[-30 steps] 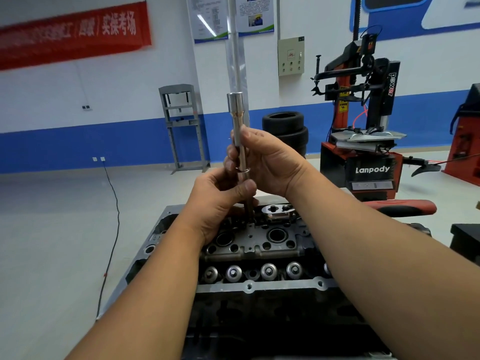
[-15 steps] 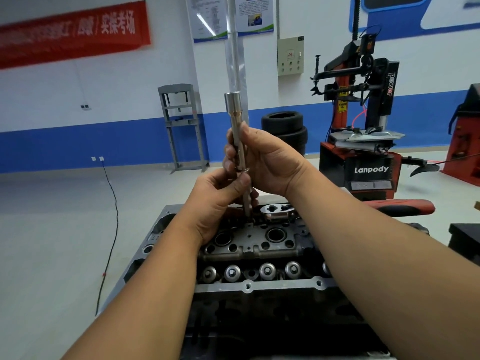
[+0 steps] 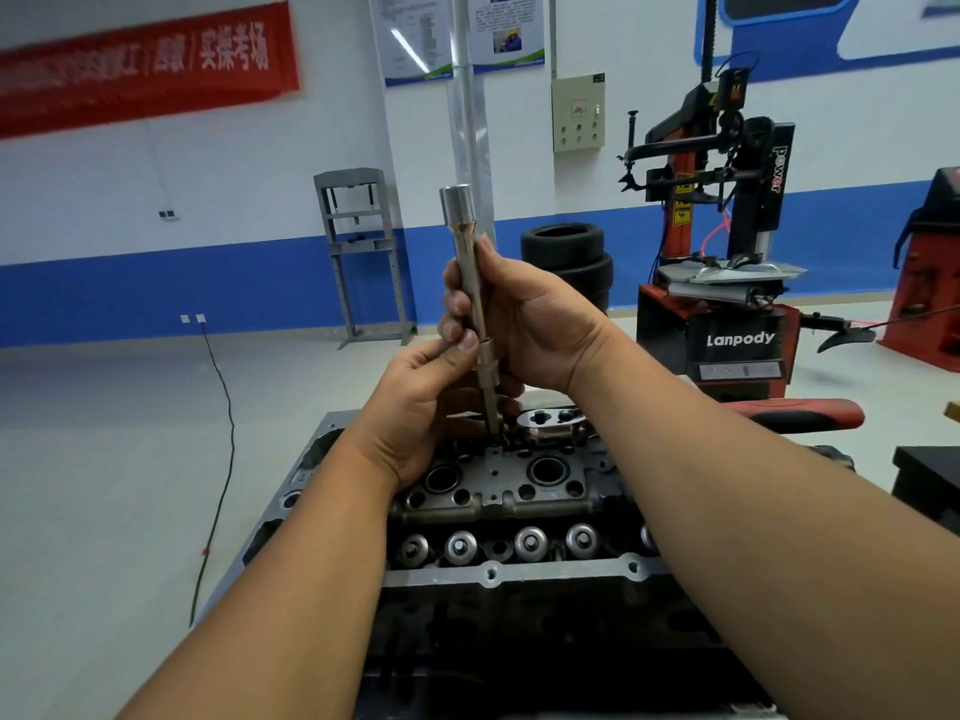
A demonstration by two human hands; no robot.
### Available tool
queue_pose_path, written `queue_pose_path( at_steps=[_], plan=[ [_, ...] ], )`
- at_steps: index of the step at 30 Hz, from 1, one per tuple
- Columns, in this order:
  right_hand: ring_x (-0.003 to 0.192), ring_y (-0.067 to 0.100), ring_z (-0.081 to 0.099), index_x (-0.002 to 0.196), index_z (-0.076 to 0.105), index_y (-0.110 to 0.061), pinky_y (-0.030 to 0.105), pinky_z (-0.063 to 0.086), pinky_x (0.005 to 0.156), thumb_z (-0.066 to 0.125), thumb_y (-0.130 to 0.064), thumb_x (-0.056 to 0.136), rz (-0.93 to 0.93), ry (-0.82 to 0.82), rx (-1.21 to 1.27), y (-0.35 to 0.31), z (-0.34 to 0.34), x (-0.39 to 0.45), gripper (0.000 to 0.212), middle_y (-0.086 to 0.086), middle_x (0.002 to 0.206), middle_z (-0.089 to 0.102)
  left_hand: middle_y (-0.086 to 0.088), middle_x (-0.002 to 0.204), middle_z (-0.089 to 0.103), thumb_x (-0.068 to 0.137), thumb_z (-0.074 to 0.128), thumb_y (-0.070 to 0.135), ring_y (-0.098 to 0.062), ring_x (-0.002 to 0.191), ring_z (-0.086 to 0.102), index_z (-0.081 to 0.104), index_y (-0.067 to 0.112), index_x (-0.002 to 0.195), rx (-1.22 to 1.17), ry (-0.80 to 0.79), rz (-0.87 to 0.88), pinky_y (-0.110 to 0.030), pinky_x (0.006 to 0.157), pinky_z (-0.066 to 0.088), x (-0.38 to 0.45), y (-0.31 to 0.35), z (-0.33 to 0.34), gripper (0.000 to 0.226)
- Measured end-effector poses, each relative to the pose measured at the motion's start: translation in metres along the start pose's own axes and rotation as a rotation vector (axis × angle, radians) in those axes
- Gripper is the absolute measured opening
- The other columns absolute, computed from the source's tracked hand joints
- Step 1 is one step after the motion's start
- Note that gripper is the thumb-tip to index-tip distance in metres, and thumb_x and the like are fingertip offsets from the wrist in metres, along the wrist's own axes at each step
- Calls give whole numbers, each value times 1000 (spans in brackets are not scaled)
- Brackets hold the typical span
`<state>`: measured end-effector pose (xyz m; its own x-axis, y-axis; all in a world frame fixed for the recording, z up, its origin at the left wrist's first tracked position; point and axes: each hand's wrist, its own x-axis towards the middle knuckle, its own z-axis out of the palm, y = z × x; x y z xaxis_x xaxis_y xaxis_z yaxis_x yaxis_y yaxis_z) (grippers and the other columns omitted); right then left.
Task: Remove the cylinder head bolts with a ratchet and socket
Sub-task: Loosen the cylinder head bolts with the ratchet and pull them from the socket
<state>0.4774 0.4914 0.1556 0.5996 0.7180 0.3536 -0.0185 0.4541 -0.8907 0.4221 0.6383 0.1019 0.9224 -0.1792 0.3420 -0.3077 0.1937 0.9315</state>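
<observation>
A long chrome socket extension (image 3: 470,262) stands nearly upright over the far part of the cylinder head (image 3: 498,491), its lower tip in a hole near the head's middle. A wider socket end tops it. My right hand (image 3: 524,324) grips the shaft from the right, fingers wrapped round it. Just below, my left hand (image 3: 426,397) pinches the lower section near a stepped collar (image 3: 488,363). A row of round valve spring caps (image 3: 530,543) runs along the head's near side. No ratchet handle is in view.
The engine sits on a dark stand in front of me. A red and black tyre changer (image 3: 727,283) stands at the back right, stacked tyres (image 3: 566,262) behind my hands, a grey press frame (image 3: 358,252) by the wall. A black cable (image 3: 218,459) runs across the floor at left.
The extension has risen a little in my hands, exposing the stepped collar below my left thumb. Both hands keep their hold.
</observation>
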Motion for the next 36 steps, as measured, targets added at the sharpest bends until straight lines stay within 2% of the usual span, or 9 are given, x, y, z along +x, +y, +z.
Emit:
queue_pose_path(
  at_steps=[4,7,11,13,17,19,26,32,36],
  plan=[
    [74,23,58,98,63,-12,31,52,71,73,-46,86,-39,-30,-7,0,1,-3,37,1,71,60,-17,87,77,77,78,49,-37,81,77,82,24,88,57,18,19,-50,73,65,0,-1,0,28],
    [70,21,60,96,57,-12,31,49,70,91,-41,69,-75,-66,-65,1,2,-3,52,2,70,61,-16,87,77,65,86,49,-35,79,77,80,22,93,72,56,53,-47,67,64,0,-2,1,39],
    [73,20,60,94,65,-11,29,52,69,62,-43,94,-30,-36,-11,0,1,-1,32,2,76,63,-20,94,78,85,74,49,-38,84,77,82,26,92,60,-2,19,-57,80,62,1,-2,-1,25],
    [75,21,59,93,71,-11,29,53,69,49,-42,99,-6,-27,9,0,-1,-1,38,2,79,62,-22,96,78,91,67,44,-40,85,77,82,26,92,60,-12,3,-65,90,57,1,-2,-2,23],
    [74,23,60,97,68,-11,33,52,73,74,-42,87,-63,-50,-21,1,-1,-2,34,3,78,63,-16,87,77,78,79,45,-37,77,77,82,27,89,98,46,39,-57,79,62,-1,-1,2,21],
    [71,23,62,96,60,-10,34,52,71,89,-40,73,-93,-61,-51,1,-1,-3,47,4,76,65,-14,84,77,64,88,45,-34,75,77,82,25,86,94,73,65,-48,67,64,-2,-1,3,31],
    [78,23,62,97,66,-10,33,52,76,54,-39,96,-41,3,-13,-1,-1,-1,32,3,78,67,-22,93,77,84,72,48,-37,85,77,82,18,92,41,30,26,-42,67,62,-3,2,1,33],
    [76,24,63,95,59,-10,36,55,73,94,-40,66,-126,-58,-40,1,-2,-1,55,6,80,66,-8,82,76,61,87,48,-22,79,73,81,23,82,99,93,108,-41,66,60,-2,0,2,33],
    [74,22,61,94,63,-10,32,54,69,77,-43,84,-104,-9,-48,0,-2,-1,37,4,78,66,-14,91,77,83,75,48,-21,86,73,82,21,90,91,46,79,-40,65,59,-3,2,2,29]
  ],
)
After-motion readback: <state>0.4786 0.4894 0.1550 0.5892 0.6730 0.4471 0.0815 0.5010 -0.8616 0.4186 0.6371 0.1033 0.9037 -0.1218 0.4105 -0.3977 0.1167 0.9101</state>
